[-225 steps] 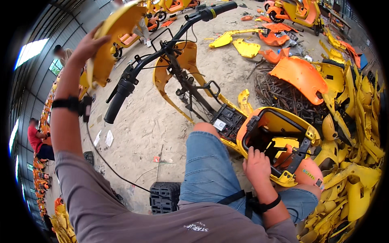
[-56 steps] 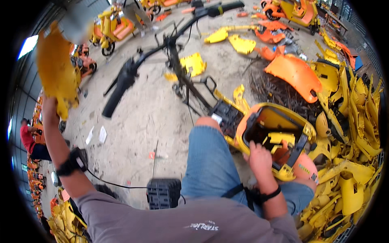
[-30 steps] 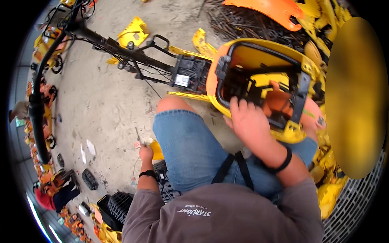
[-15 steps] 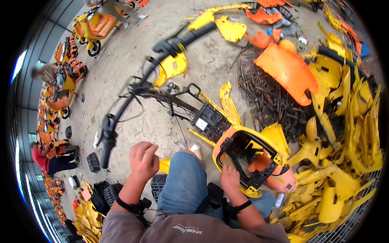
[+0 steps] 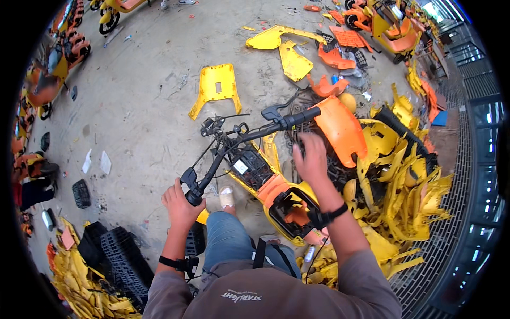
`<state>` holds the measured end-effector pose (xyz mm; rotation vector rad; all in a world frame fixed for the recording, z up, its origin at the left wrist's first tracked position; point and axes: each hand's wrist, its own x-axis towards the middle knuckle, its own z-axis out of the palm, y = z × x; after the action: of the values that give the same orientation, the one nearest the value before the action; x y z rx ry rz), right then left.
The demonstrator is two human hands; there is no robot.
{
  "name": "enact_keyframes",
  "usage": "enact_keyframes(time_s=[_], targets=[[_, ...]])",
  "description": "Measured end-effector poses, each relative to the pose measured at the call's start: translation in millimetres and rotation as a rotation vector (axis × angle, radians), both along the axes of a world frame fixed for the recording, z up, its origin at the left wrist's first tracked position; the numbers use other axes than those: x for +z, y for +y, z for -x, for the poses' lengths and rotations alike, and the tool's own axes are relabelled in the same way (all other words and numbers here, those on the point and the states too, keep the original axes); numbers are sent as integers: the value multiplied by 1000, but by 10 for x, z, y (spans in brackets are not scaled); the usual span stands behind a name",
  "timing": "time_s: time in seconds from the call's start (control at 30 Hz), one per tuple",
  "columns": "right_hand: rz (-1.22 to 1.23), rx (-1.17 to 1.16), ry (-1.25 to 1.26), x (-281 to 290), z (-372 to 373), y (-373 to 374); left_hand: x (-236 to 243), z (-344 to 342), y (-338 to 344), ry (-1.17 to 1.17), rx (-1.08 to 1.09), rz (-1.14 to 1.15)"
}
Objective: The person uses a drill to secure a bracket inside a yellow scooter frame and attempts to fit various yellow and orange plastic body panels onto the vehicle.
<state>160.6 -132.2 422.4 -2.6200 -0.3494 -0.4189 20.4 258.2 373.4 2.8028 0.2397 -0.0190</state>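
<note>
A partly stripped yellow-and-orange electric scooter [image 5: 273, 187] stands before me with its black handlebar [image 5: 219, 159] turned across it. At the bar's left end, my left hand [image 5: 180, 206] is beside the black grip [image 5: 193, 195], fingers loosely apart; whether it touches the grip is unclear. Just below the right grip [image 5: 304, 118], my right hand [image 5: 312, 162] hovers with nothing in it, fingers apart. Between the bar and the orange seat part [image 5: 275, 190], the open frame shows a dark compartment [image 5: 247, 169] with a white label. My legs straddle the floor at the scooter's left side.
Yellow plastic panels [image 5: 404, 196] lie heaped at the right, beside a curved orange panel [image 5: 342, 130]. Ahead lies a yellow cover [image 5: 218, 87] on the concrete floor. Black crates [image 5: 125, 255] stand at lower left near more yellow pieces. Other scooters [image 5: 390, 26] stand farther off.
The handlebar has swung round, its left end now nearer my left hand. My right hand has left the seat area and risen toward the right grip. The view has turned right.
</note>
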Motion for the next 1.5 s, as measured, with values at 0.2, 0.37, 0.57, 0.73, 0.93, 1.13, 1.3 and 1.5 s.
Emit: enact_keyframes(time_s=[0.2, 0.37, 0.57, 0.73, 0.93, 1.13, 1.3, 1.5], targets=[[248, 206, 14, -160, -1406, 184, 106, -11, 169, 27, 5, 6], [356, 339, 462, -244, -1601, 239, -111, 247, 327, 58, 36, 76], [273, 285, 329, -289, -1249, 176, -38, 191, 523, 65, -58, 82], [212, 312, 264, -298, -1236, 282, -273, 360, 732, -13, -34, 220], [212, 319, 172, -318, -1109, 310, -372, 392, 850, -29, 105, 270], [154, 300, 148, -381, -991, 288, -40, -754, 217, -219, 65, 274], [111, 254, 199, -433, -780, 200, -204, -1758, -640, -3, -213, 564], [82, 254, 163, -456, -721, 209, -598, -1969, -1018, 226, -399, 584]])
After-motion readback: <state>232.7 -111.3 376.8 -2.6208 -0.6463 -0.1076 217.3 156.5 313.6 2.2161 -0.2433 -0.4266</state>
